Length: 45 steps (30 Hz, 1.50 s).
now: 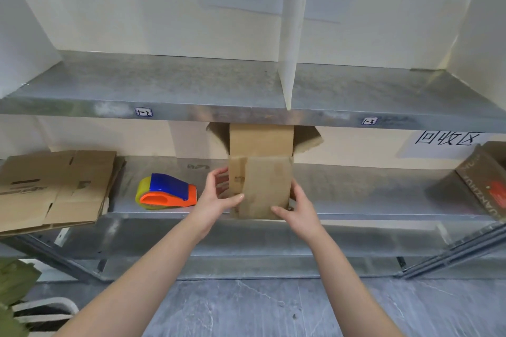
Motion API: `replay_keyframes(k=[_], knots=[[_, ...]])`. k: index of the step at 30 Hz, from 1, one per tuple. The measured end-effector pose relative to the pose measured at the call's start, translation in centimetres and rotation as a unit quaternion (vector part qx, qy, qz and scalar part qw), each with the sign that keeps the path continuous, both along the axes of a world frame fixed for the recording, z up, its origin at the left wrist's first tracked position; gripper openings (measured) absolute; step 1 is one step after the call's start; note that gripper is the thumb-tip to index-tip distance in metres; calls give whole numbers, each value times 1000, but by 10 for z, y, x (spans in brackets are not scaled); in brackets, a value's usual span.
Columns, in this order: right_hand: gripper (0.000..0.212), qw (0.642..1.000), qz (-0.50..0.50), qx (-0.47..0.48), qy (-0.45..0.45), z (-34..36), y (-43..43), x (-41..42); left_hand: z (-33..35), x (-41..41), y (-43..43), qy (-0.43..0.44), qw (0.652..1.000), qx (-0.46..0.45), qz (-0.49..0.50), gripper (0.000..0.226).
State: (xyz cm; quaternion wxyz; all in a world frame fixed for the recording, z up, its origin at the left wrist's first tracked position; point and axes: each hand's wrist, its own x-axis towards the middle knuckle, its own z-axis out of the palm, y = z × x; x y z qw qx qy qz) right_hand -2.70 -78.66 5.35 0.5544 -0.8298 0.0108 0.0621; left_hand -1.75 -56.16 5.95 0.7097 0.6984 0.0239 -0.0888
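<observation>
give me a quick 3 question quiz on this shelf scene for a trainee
1. True or false: the left hand and the right hand both hold the box.
2. What lies just left of the box? A) tape dispenser B) scissors C) bottle
3. Fill in: the flat cardboard lies at the shelf's ____ end.

Key: 1 true; 2 A; 3 left.
</observation>
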Motion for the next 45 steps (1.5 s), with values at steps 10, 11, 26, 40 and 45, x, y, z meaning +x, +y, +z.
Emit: replay_keyframes(k=[10,11,26,40,45], knots=[[94,998,-8,9,66,-61,15,27,-63,9,17,35,985,160,-53,65],[89,998,-15,5,66,-67,18,30,-68,10,18,35,984,164,-60,62],[76,990,-128,56,30,-43,-34,10,-33,55,36,-251,690,642,-223,72],[70,976,-215,26,-10,-13,-313,-74,-30,24,-258,-316,699,575,-286,72],[74,976,-216,17,-2,-6,-423,-87,-24,11,-360,-321,699,565,-297,74]])
